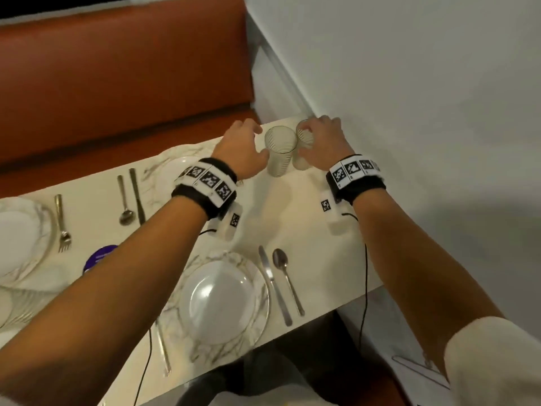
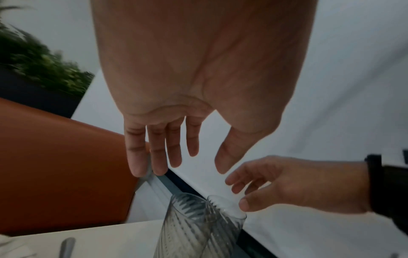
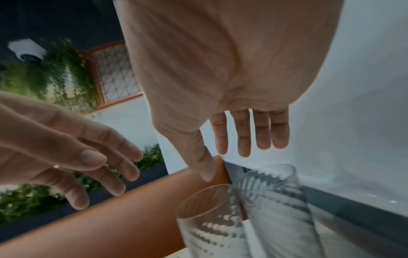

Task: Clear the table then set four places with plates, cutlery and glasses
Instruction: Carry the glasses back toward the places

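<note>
Two clear ribbed glasses stand side by side at the table's far right corner by the wall: the left glass and the right glass. My left hand hovers just left of the left glass, fingers straight and spread, holding nothing. My right hand reaches over the right glass with fingers extended; its thumb is close to the rim, and I cannot tell whether it touches.
A marbled plate with a knife and spoon lies at the near edge. More plates, a fork, a spoon and a purple lid lie to the left. An orange bench stands behind, and the wall closes off the right.
</note>
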Tool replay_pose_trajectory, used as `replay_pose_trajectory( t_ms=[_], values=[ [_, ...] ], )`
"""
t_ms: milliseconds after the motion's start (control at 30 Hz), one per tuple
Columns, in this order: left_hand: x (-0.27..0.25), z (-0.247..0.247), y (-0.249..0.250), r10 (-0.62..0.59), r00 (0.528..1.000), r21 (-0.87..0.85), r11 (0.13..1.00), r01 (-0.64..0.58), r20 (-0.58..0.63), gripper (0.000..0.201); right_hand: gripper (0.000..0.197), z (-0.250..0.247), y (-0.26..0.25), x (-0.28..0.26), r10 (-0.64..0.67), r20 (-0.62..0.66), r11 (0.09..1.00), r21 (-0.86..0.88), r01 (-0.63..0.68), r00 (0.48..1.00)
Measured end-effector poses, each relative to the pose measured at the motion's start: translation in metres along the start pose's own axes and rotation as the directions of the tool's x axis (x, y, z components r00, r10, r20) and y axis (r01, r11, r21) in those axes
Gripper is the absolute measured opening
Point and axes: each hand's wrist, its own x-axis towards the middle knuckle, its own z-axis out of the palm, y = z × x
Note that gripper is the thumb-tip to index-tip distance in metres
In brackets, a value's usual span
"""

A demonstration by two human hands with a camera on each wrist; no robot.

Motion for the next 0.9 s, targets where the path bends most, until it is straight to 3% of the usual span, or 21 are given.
replay_pose_trajectory(
  t_ms=[167,300,400,533,700,900],
  values=[
    [0.064,0.037,0.024,0.031,0.985,0.244,0.967,-0.072,0.168,0.086,0.092,-0.003,0.030,0.033,0.016,0.056,0.983,-0.183,-0.005,0.998],
    [0.089,0.066,0.024,0.039,0.969,0.416,0.898,-0.142,0.245,0.122,0.109,0.005,0.036,0.048,-0.011,0.135,0.982,-0.186,0.036,0.991],
    [0.091,0.080,0.019,0.028,0.969,0.449,0.883,-0.140,0.247,0.113,0.111,0.014,0.036,0.051,-0.003,0.164,0.987,-0.159,0.030,0.986],
    [0.085,0.080,0.011,0.032,0.983,0.368,0.925,-0.099,0.183,0.087,0.100,0.024,0.029,0.051,0.010,0.152,0.994,-0.109,0.007,0.988],
    [0.059,0.069,-0.004,0.021,0.992,0.227,0.973,-0.049,0.123,0.085,0.091,0.030,0.018,0.041,0.042,0.125,0.998,-0.041,-0.037,0.991],
    [0.003,0.045,-0.046,-0.063,0.997,-0.155,0.986,0.057,-0.038,0.082,0.095,0.040,-0.013,0.006,0.022,0.048,0.997,0.070,-0.026,0.999]
  ],
)
